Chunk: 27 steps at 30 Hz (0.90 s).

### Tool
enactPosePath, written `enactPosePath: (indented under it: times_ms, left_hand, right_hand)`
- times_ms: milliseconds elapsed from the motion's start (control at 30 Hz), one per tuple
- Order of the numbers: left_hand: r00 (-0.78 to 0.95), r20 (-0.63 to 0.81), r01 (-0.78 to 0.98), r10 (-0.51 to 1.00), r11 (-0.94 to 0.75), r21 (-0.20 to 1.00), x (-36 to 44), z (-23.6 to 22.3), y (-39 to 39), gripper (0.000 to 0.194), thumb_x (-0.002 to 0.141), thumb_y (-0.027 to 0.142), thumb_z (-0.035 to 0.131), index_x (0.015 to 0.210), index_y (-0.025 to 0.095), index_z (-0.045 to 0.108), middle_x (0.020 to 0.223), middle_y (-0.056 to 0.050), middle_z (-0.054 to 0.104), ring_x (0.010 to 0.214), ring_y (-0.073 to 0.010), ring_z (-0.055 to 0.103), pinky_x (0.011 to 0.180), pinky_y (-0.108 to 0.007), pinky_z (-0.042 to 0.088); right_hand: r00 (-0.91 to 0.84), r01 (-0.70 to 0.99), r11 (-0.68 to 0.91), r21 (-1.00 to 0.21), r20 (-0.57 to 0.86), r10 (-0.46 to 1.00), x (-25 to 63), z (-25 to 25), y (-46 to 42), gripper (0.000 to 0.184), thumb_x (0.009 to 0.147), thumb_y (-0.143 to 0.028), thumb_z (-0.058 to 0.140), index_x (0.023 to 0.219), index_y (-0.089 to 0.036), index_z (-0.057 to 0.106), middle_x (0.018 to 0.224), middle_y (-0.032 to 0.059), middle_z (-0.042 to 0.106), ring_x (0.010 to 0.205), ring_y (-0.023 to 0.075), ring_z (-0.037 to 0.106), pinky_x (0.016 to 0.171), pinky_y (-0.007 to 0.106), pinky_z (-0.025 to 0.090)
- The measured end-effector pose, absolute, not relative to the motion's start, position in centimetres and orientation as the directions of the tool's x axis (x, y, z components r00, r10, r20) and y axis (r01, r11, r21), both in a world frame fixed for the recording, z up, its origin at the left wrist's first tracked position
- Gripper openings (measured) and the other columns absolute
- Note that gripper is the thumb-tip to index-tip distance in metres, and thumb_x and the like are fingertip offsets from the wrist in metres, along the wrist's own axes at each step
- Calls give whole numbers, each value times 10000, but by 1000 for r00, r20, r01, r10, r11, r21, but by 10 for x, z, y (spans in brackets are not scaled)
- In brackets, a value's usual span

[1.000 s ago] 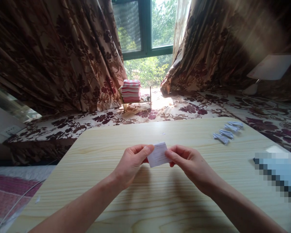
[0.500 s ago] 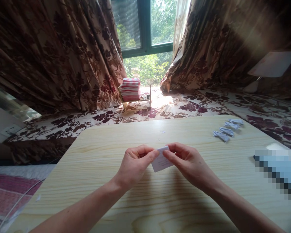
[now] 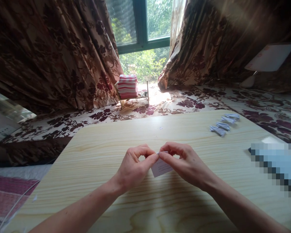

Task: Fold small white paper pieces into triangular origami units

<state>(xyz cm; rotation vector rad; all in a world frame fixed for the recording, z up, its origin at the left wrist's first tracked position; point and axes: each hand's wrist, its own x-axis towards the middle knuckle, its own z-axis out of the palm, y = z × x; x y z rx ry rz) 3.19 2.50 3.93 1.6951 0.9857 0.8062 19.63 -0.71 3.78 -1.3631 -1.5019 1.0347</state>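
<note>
A small piece of white paper (image 3: pixel 161 168) with faint printed lines is held above the wooden table (image 3: pixel 94 155). My left hand (image 3: pixel 137 165) pinches its upper left edge between thumb and index finger. My right hand (image 3: pixel 179 160) pinches the top edge, its thumb nearly touching the left thumb. The right hand covers part of the paper's right side. Several folded paper pieces (image 3: pixel 223 125) lie in a group at the table's far right.
Tiny paper scraps (image 3: pixel 160 128) lie near the far edge. A pixelated flat object (image 3: pixel 276 168) rests at right. Behind the table, a small rack holds stacked red-and-white cloths (image 3: pixel 128 86). A lamp (image 3: pixel 269 58) stands far right, and a floral curtain (image 3: pixel 82 58) hangs left.
My hands have drawn together along the paper's top edge, with the right thumb moving left toward the left thumb. The paper's lower edge sits slightly lower. The whole view has shifted slightly.
</note>
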Motion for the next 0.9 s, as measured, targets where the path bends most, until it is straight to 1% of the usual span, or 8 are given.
enactPosePath:
  times_ms: [233, 333, 433, 533, 600, 667, 800, 900]
  left_hand:
    - [419, -33, 239, 907, -75, 968, 36, 37, 33, 209, 761, 267, 629, 626, 117, 686, 636, -10, 563, 643, -119, 492, 593, -233, 364]
    - [392, -39, 240, 919, -61, 969, 37, 40, 35, 210, 742, 273, 641, 611, 114, 682, 623, -12, 563, 634, -122, 484, 587, -239, 357]
    - [375, -43, 249, 926, -56, 967, 36, 43, 35, 206, 729, 270, 647, 597, 115, 679, 624, -15, 569, 631, -124, 485, 584, -241, 354]
    - [382, -38, 226, 923, -54, 973, 34, 43, 34, 211, 728, 278, 650, 594, 118, 679, 613, -13, 571, 630, -124, 487, 586, -236, 362]
    - [402, -33, 212, 915, -58, 976, 34, 42, 34, 218, 734, 293, 647, 607, 119, 683, 614, -15, 581, 632, -127, 493, 588, -235, 370]
    - [426, -53, 232, 903, -53, 971, 33, 41, 34, 231, 745, 311, 634, 636, 116, 691, 611, -19, 593, 618, -128, 498, 571, -234, 369]
    - [487, -83, 327, 870, -93, 940, 30, 42, 37, 263, 767, 319, 595, 665, 103, 706, 602, -34, 618, 587, -131, 508, 533, -235, 357]
    - [431, -67, 379, 900, -113, 919, 23, 44, 45, 238, 740, 304, 617, 637, 104, 696, 564, -17, 595, 541, -111, 476, 494, -225, 321]
  right_hand:
    - [-17, 248, 7, -969, 3, 1000, 201, 32, 5, 209, 747, -288, 576, 661, -141, 695, 594, 2, 620, 575, 125, 529, 518, 226, 380]
    - [112, 262, -1, -965, 30, 993, 212, 27, 13, 243, 767, -325, 564, 716, -132, 702, 625, 19, 625, 601, 139, 536, 550, 247, 397]
    - [241, 276, 12, -961, 82, 967, 221, 25, 15, 318, 809, -393, 527, 846, -127, 696, 720, 46, 649, 695, 165, 564, 633, 276, 426]
    - [130, 272, 52, -961, 91, 987, 216, 26, 11, 304, 801, -418, 558, 833, -151, 700, 772, 51, 682, 751, 178, 599, 658, 277, 448]
    - [10, 255, 86, -963, 91, 996, 208, 26, 6, 266, 795, -401, 574, 792, -159, 685, 722, 32, 670, 667, 157, 585, 589, 260, 442]
    - [-52, 245, 112, -963, 102, 993, 201, 26, 3, 234, 795, -374, 578, 751, -159, 661, 660, 15, 641, 600, 136, 551, 534, 244, 417]
    - [-21, 287, 131, -949, 130, 991, 201, 25, 1, 200, 792, -329, 586, 701, -160, 644, 630, 12, 631, 599, 133, 541, 532, 240, 398]
    - [56, 299, 104, -949, 127, 990, 209, 24, 3, 208, 785, -343, 597, 712, -157, 657, 645, 18, 641, 605, 138, 551, 543, 247, 405]
